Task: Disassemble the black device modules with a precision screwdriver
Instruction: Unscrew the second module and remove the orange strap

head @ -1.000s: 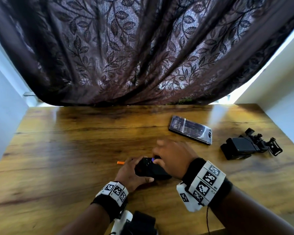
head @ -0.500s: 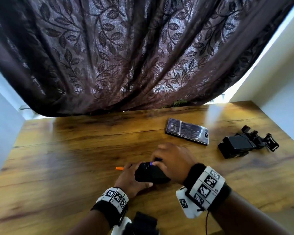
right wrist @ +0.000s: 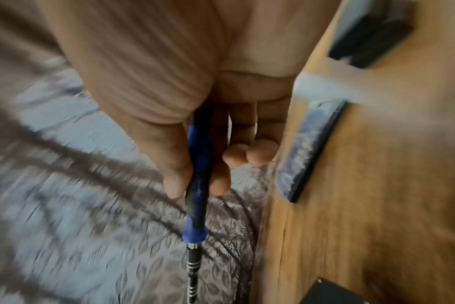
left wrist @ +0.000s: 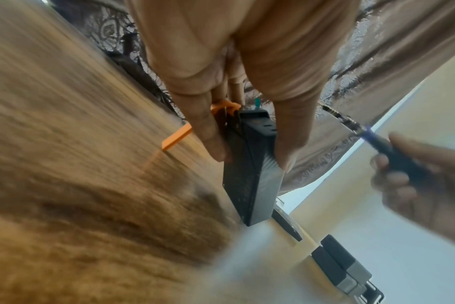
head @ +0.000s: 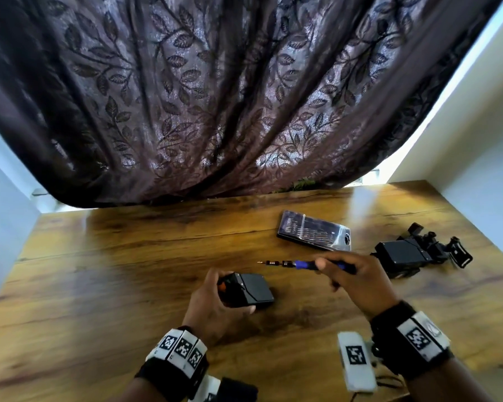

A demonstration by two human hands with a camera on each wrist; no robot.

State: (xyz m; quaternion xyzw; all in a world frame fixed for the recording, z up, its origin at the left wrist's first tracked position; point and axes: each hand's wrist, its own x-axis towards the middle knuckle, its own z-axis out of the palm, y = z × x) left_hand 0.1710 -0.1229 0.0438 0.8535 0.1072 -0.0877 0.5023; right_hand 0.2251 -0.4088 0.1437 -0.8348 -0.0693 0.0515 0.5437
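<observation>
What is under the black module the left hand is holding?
The black module is tipped in the left hand, its far end on the wooden table. An orange part sticks out beside the fingers. Whatever lies beneath its underside is hidden.

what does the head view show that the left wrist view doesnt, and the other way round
Only the head view shows the clear bit case whole, behind the right hand. Only the left wrist view shows an orange strip lying on the table. Both show the left hand gripping the black module and the right hand holding the screwdriver, its tip off the module.
</observation>
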